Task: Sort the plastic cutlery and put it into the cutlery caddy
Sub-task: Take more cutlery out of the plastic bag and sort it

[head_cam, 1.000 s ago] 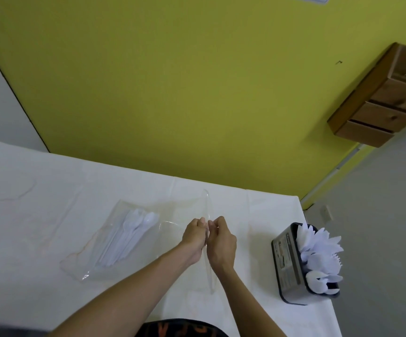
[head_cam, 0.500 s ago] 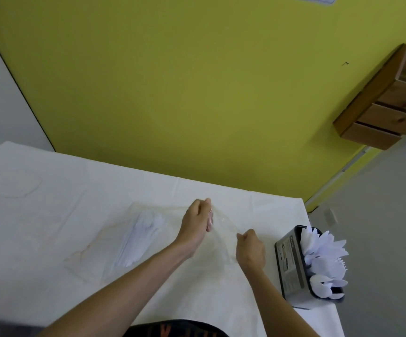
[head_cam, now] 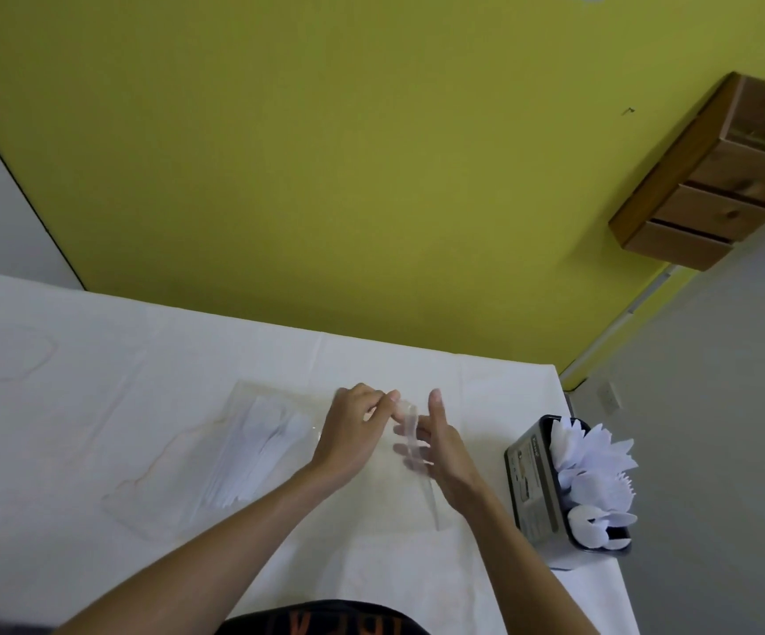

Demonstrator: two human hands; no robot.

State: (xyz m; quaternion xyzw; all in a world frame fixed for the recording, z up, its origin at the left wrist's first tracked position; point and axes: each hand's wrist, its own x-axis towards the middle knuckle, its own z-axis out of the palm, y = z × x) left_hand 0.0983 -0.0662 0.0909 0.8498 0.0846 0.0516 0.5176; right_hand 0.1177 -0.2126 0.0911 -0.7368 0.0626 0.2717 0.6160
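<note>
A clear plastic bag (head_cam: 179, 492) lies on the white table (head_cam: 73, 405), with a bundle of white plastic cutlery (head_cam: 257, 446) inside it. My left hand (head_cam: 353, 433) and my right hand (head_cam: 440, 446) meet at the bag's open right end, and each pinches the clear film there. At the table's right edge stands the dark cutlery caddy (head_cam: 532, 488), with several white plastic utensils (head_cam: 591, 469) sticking out of it.
A yellow wall runs behind the table. A wooden set of drawers (head_cam: 715, 185) hangs at the upper right. The table's right edge drops to grey floor just past the caddy. Faint stains mark the tablecloth at the left.
My hands pulled apart along the bag's mouth, then came back together. The bag's end now lies lower on the table.
</note>
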